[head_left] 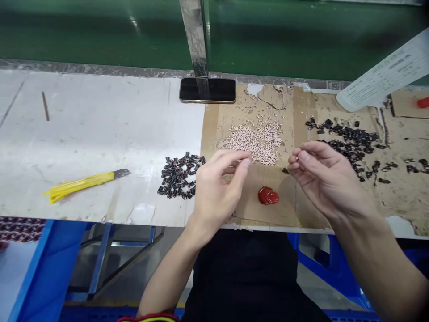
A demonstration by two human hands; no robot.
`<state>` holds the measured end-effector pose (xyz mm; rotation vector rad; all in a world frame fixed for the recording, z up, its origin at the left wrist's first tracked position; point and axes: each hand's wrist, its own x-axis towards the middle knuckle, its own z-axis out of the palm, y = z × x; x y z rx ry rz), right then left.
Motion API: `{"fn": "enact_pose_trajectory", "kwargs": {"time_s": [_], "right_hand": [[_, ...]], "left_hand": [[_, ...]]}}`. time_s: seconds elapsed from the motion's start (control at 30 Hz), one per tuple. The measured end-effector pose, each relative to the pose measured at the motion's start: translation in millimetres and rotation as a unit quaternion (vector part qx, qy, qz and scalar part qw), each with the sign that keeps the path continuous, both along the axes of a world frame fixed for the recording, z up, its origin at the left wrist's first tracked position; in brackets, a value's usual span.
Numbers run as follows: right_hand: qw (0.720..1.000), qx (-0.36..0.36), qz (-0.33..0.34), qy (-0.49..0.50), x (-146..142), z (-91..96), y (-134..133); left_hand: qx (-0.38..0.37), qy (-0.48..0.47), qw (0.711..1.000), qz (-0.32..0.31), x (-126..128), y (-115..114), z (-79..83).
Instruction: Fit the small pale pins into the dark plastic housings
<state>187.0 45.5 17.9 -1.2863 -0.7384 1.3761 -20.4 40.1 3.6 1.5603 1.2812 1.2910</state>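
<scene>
My left hand [217, 188] hovers over the table's front edge, thumb and forefinger pinched together on something too small to name. My right hand [321, 179] is raised beside it, fingers curled with the thumb pressed to the fingertips on a tiny part I cannot make out. Between and beyond the hands lies a heap of small pale pink parts [256, 139] on brown cardboard [301, 205]. A pile of small black parts [179, 175] lies just left of my left hand. More loose black parts [348, 138] spread right of my right hand. A red cap [267, 196] sits between the hands.
A yellow utility knife [83, 182] lies at the left on the white table [83, 129]. A dark phone [207, 90] lies at the back by a metal post [196, 36]. A printed sheet [385, 74] sits at the back right. A blue frame [47, 268] shows below the table.
</scene>
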Motion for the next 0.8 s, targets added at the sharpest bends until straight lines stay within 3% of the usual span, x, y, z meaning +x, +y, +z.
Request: {"fn": "enact_pose_trajectory", "kwargs": {"time_s": [0.1,0.2,0.33,0.5,0.67,0.8], "right_hand": [[1.0,0.01,0.026,0.008,8.4,2.5,1.5],[0.994,0.025,0.104,0.024,9.4,6.0,-0.1],[0.987,0.056,0.15,0.021,7.4,9.5,-2.8],[0.993,0.033,0.113,0.011,7.1,7.8,-15.4],[0.998,0.034,0.038,-0.026,5.4,0.7,-37.8],[0.997,0.026,0.044,-0.056,6.9,0.0,-49.2]], "left_hand": [[-0.009,-0.032,0.996,-0.078,5.0,2.5,14.3],[-0.062,-0.094,0.98,-0.163,16.4,2.3,26.2],[-0.142,-0.152,0.955,-0.21,25.4,-0.2,26.7],[-0.175,-0.177,0.943,-0.222,30.1,-9.7,16.5],[-0.15,-0.127,0.96,-0.202,36.5,-21.1,11.2],[-0.141,-0.09,0.962,-0.218,36.7,-24.9,8.7]]}}
